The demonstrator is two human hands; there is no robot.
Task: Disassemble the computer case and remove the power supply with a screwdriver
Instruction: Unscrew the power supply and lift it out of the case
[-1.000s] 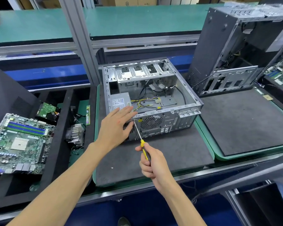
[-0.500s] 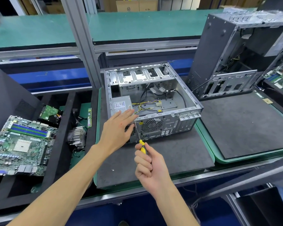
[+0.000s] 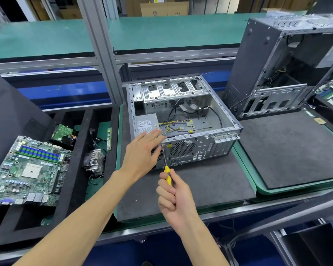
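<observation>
Two hands (image 3: 142, 152), one screwdriver (image 3: 166, 166)

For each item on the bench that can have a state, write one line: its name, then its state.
Computer case: lying on its side, open.
Power supply: still inside the case.
Screwdriver: tip at the case's rear panel.
Left hand: flat on the case's rear edge.
Right hand: gripping the screwdriver.
Motherboard: out, lying in a tray.

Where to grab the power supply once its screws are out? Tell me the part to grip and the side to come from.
Probably come from above: the case lies on its side with its open face up, and the power supply sits in the near-left corner. Grip its top along the inner edge facing the cavity, clear of the yellow-and-black cables, since case walls block its left and rear sides. The left hand already rests there.
</observation>
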